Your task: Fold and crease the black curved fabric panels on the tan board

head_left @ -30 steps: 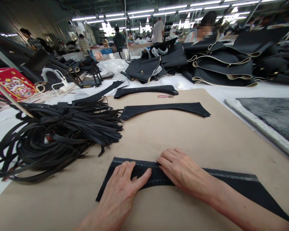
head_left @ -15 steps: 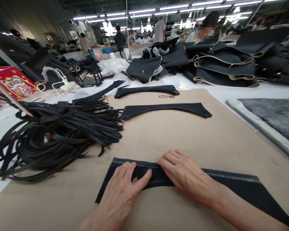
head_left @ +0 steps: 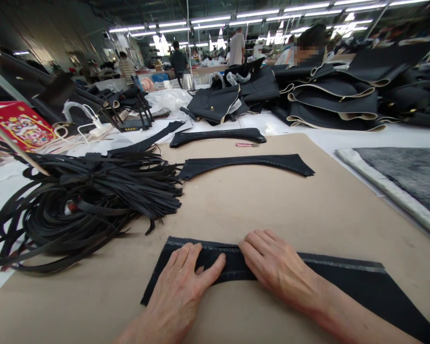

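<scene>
Black panel [head_left: 235, 263] lay flat beneath my hands, on the near part of a brown sheet [head_left: 254, 205], its far edge nearly straight and its near edge curving inward where it showed between them. A pale line [head_left: 344, 263] ran just inside that far edge. My left hand [head_left: 182, 277] rested palm down on the left part, fingers on the material, thumb spread well away from them. Beside it, my right hand [head_left: 272, 263] had its fingers drawn together at the far edge; whether they pinched the material or only pressed it, I could not tell. My right forearm crossed over the panel's right part. Farther off lay a curved black piece [head_left: 243, 161], then another black piece [head_left: 218, 137], with a small pink tool [head_left: 246, 145] between the two. Black strips [head_left: 129, 177] sprawled on my left, reaching the nearer piece's left end.
</scene>
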### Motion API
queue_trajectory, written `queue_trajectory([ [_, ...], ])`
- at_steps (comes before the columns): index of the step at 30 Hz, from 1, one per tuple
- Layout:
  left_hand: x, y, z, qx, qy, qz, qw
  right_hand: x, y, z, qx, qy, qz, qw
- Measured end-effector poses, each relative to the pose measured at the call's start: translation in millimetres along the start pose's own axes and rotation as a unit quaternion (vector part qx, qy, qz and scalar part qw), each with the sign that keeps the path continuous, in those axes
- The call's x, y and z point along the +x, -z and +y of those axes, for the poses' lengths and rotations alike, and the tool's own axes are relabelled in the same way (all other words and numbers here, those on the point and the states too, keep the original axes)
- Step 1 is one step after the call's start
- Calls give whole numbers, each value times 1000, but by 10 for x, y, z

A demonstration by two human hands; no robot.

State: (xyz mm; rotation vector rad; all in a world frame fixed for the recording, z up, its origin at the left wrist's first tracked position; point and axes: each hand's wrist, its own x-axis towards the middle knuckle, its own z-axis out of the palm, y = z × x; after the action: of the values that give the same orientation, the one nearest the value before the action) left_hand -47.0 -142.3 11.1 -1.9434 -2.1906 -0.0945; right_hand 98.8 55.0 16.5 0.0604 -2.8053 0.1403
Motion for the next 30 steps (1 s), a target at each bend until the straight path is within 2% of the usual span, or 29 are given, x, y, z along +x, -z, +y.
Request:
queue_trajectory([
  [7,27,35,6,11,-12,15,1000,-30,-39,-15,-34,7,22,999],
  [21,3,-49,-19,38,-15,-8,999,-105,34,-41,-11,15,-28,999],
  [30,90,80,2,-37,30,-77,996,-307,57,-32,78,-43,-12,996],
])
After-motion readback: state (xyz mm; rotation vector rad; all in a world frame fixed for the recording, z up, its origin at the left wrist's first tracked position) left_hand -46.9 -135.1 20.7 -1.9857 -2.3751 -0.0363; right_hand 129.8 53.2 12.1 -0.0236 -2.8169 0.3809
